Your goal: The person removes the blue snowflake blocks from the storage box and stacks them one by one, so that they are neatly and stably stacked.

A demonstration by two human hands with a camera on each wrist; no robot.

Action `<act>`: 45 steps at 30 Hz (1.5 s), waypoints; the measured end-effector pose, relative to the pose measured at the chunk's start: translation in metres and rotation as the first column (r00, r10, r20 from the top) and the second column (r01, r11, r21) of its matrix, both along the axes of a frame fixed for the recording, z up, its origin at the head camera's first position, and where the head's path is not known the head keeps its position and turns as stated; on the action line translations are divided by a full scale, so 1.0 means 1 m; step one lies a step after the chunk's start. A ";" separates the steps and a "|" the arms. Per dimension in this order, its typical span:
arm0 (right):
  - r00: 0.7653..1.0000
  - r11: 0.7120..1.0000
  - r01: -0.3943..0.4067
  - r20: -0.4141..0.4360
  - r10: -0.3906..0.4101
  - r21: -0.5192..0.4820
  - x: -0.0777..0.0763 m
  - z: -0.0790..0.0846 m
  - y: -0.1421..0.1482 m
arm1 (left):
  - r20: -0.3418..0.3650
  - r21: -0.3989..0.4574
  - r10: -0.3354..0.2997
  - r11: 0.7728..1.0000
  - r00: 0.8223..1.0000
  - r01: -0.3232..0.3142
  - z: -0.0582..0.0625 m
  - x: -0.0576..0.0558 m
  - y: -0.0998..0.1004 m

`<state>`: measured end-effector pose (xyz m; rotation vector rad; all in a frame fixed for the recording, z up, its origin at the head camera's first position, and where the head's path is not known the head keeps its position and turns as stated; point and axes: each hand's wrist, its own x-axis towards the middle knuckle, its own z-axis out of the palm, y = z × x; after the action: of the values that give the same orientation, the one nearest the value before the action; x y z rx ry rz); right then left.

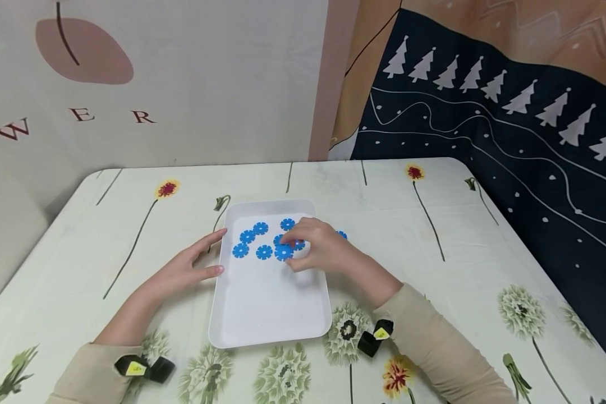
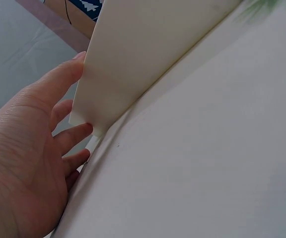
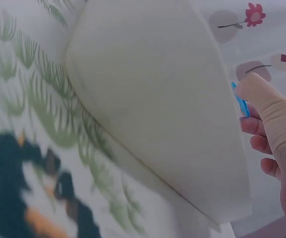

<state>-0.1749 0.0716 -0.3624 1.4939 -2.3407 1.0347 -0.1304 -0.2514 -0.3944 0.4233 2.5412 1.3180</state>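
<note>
A white rectangular tray (image 1: 270, 308) lies on the table in the head view, with several blue notched plastic discs (image 1: 264, 252) spread over its far half. My right hand (image 1: 319, 247) is over the tray and pinches one blue notched disc (image 3: 241, 101) between thumb and fingers, seen edge-on in the right wrist view. More discs lie right by its fingertips, partly covered by the hand. At the tray's left edge, my left hand (image 1: 182, 268) touches the rim with fingers extended and thumb apart. Its fingertips rest against the tray's outer wall (image 2: 128, 54) in the left wrist view.
Another blue disc (image 1: 341, 234) shows beyond the right hand, outside the tray's right edge. A flower-print cloth (image 1: 449, 336) covers the table. Behind stand a pale printed curtain (image 1: 222, 84) and a dark tree-pattern cloth (image 1: 434, 118). Each sleeve carries a black wrist device (image 1: 368, 343).
</note>
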 end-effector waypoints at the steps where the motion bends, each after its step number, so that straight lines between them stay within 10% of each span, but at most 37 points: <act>1: 1.000 1.000 0.003 -0.006 -0.003 -0.007 0.000 0.000 0.003 | -0.001 0.000 -0.001 1.000 1.000 0.001 0.000 0.000 0.000; 45: 0.930 0.944 0.327 0.162 -0.330 0.045 -0.025 -0.024 0.092 | -0.008 0.000 -0.005 1.000 1.000 0.005 0.000 0.001 0.000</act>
<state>-0.1997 0.1638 -0.3863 1.0003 -2.6017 1.0859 -0.1297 -0.2516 -0.3946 0.4348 2.5448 1.3175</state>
